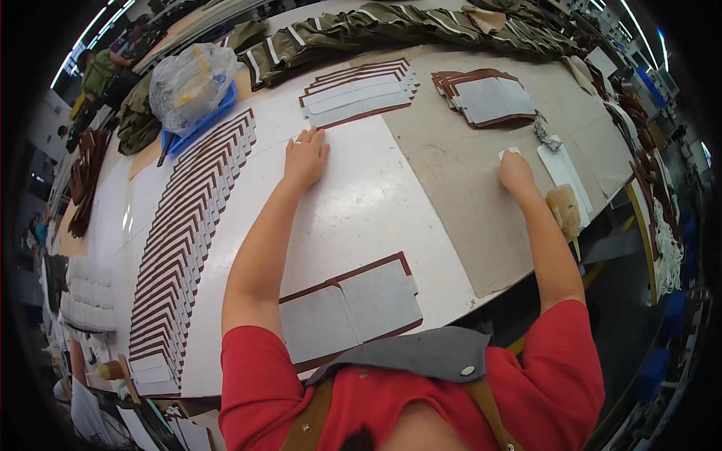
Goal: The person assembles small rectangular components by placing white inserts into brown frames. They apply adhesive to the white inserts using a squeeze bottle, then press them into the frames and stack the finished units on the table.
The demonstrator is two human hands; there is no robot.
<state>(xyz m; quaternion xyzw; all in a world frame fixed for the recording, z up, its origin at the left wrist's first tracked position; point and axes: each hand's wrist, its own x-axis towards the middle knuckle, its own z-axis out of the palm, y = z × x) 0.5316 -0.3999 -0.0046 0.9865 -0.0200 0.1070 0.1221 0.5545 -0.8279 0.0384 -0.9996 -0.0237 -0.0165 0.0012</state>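
Note:
My left hand lies on the white table with its fingers apart, the fingertips at the lower edge of a fanned stack of brown-edged, whitish panels. Over the tan sheet on the right, my right hand is closed on a small white piece, whose kind is too small to make out. Beyond it sits a second stack of brown-edged panels. Two more panels lie side by side close to my body, their lower edge partly hidden by my apron.
A long overlapping row of panels runs down the left. Behind it stands a blue tray with a plastic bag. Olive fabric lines the far edge. A white strip and a tan lump lie right of my right hand.

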